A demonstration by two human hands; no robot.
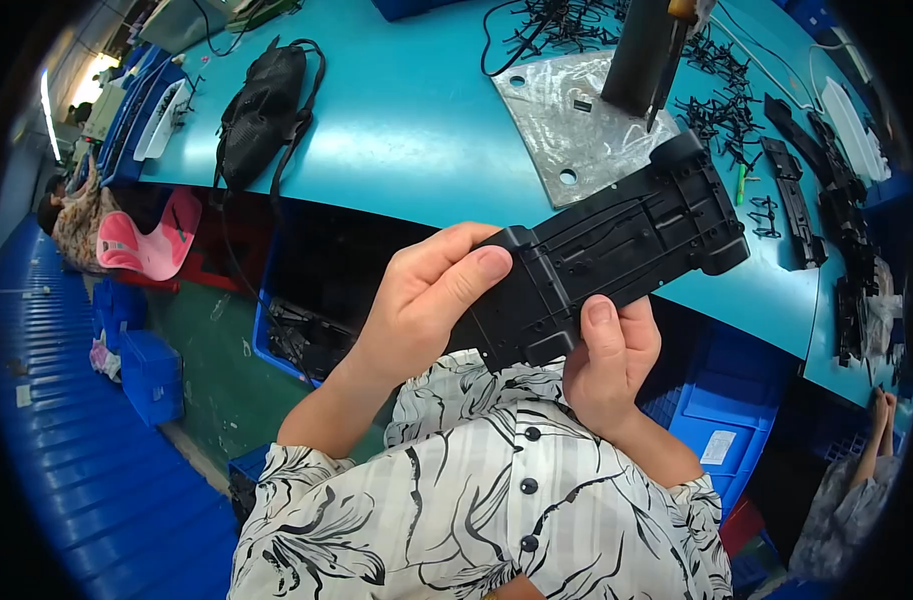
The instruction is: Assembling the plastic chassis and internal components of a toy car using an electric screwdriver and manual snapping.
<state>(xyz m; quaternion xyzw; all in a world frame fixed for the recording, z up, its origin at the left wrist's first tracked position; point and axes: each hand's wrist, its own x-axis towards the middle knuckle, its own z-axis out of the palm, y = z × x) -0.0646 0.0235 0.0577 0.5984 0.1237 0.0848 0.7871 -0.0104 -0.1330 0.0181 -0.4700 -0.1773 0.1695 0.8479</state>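
A black plastic chassis (602, 245), shaped like the underside of a toy car, is held tilted in front of my body. My left hand (422, 295) grips its near left corner, thumb on top. My right hand (617, 365) pinches its near long edge, thumb on the upper face and fingers curled beneath. The chassis's far right end reaches over a grey metal plate (547, 110) on the bench. From that plate rises a dark post (637, 60), with a thin pointed tool (669, 70) hanging beside it, its tip just above the chassis's far end.
Small black plastic parts (717, 120) are heaped behind and right of the plate. Longer black parts (795, 200) lie further right. A black bag (262, 120) rests at the bench's left. Below is a blue crate (262, 330). Co-workers sit left (77, 220) and right (857, 500).
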